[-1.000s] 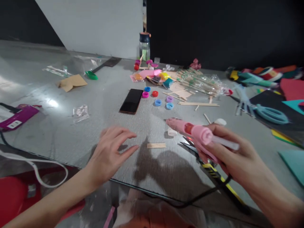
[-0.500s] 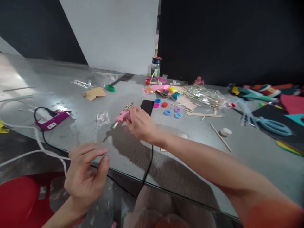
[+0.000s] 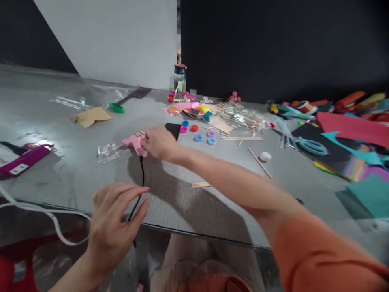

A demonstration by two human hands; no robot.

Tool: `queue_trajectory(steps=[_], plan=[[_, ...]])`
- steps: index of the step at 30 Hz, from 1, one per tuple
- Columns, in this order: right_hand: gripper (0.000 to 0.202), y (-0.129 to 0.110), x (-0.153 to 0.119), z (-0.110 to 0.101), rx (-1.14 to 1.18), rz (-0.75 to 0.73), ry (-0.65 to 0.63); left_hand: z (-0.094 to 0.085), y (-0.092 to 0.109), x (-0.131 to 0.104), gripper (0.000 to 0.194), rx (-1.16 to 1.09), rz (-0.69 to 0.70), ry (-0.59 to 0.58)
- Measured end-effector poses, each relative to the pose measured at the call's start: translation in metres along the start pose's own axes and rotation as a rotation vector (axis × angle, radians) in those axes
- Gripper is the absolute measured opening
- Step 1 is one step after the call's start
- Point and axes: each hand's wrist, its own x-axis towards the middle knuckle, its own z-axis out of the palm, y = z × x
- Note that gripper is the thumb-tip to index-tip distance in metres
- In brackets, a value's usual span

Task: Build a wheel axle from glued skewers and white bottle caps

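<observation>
1. Lying on its side on the grey table (image 3: 75,170), the pink glue gun (image 3: 133,142) is being gripped at its rear by the right hand (image 3: 158,142), whose fingers are closing round the body.
2. Trailing from the glue gun's handle, one black cord (image 3: 142,174) is running toward the near table edge and passing just under the left hand (image 3: 114,225).
3. Hovering nearer than the glue gun, over the table edge, the left hand is holding nothing, its fingers spread fairly wide and loosely curled; whether it is touching the cord I cannot tell.
4. Sitting just left of the glue gun is one small crumpled clear bag (image 3: 107,152).
5. Peeking out right behind the right hand, just right of the glue gun, is one dark phone (image 3: 174,129).
6. Lying right of the glue gun, beyond the phone, are six small coloured rings (image 3: 198,137): three blue, one pink, one red, one purple.
7. Resting nearer than the glue gun and to its right, beside the right forearm, is one short bundle of wooden sticks (image 3: 199,184).
8. Lying far right of the glue gun are one pair of teal scissors (image 3: 310,146) and one white cap (image 3: 265,156).
9. Sitting far left of the glue gun is one purple power strip (image 3: 21,159).
</observation>
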Motion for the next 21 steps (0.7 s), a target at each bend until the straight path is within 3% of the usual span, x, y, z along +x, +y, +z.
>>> queue_trajectory(steps=[5,7,10,15,21], plan=[[0.014,0.056,-0.094,-0.058,-0.074,-0.046,-0.039,0.032,0.02,0.032,0.025,-0.012,0.129,-0.337],[0.011,0.07,-0.135,-0.065,-0.123,-0.082,-0.077,0.048,0.029,0.045,0.025,-0.004,0.167,-0.458],[0.014,0.08,-0.177,-0.056,-0.175,-0.116,-0.118,0.067,0.037,0.062,0.02,0.025,0.197,-0.567],[0.011,0.084,-0.191,-0.032,-0.204,-0.117,-0.121,0.079,0.039,0.073,0.009,0.025,0.172,-0.662],[0.017,0.086,-0.187,-0.027,-0.214,-0.127,-0.122,0.081,0.037,0.07,0.01,-0.031,0.101,-0.688]])
